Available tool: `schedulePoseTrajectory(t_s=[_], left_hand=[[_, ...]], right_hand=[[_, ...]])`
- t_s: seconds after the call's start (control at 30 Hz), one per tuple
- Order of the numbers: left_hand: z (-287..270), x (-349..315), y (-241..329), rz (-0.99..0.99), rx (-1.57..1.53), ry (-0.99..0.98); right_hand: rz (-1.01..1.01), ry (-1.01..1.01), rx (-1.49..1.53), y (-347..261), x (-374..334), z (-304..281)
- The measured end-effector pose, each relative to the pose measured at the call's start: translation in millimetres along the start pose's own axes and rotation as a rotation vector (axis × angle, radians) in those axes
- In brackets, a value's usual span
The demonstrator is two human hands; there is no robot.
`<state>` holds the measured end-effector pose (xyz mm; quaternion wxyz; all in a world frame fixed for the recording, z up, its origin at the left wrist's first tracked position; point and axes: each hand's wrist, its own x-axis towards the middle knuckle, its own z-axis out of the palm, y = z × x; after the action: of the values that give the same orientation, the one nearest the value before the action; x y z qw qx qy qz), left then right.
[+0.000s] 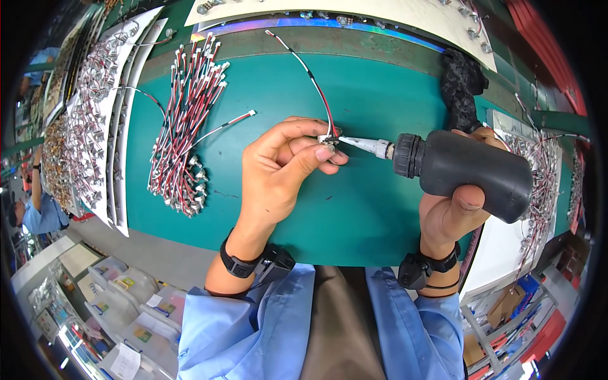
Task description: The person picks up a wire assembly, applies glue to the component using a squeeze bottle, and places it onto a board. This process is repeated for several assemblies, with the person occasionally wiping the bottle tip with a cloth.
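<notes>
My left hand is closed, pinching a small metal electronic part between thumb and fingertips. From that part a red, white and black wire lead curves up and away over the green mat. My right hand wraps round a black squeeze bottle, its thumb on the near side. The bottle lies sideways, and its pale tapered nozzle points left, with the tip at the part. Whether anything comes out of the tip cannot be made out.
Left on the mat lies a bundle of wired parts. White boards crowded with similar parts stand at the far left; another board is at the right. A dark lumpy object sits upper right. At far left is another person's blue sleeve.
</notes>
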<state>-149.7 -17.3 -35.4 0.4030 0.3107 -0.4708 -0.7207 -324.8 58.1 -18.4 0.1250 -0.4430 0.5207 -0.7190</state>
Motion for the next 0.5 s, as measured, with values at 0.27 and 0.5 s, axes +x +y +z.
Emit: schedulePoseTrajectory(t_s=[0.27, 0.5], left_hand=[[-2, 1, -1, -0.009, -0.005, -0.004], [-2, 3, 5, 0.018, 0.001, -0.036]], right_hand=[[-0.002, -0.009, -0.003, 1, 2, 2], [0.035, 0.218, -0.165, 11, 31, -15]])
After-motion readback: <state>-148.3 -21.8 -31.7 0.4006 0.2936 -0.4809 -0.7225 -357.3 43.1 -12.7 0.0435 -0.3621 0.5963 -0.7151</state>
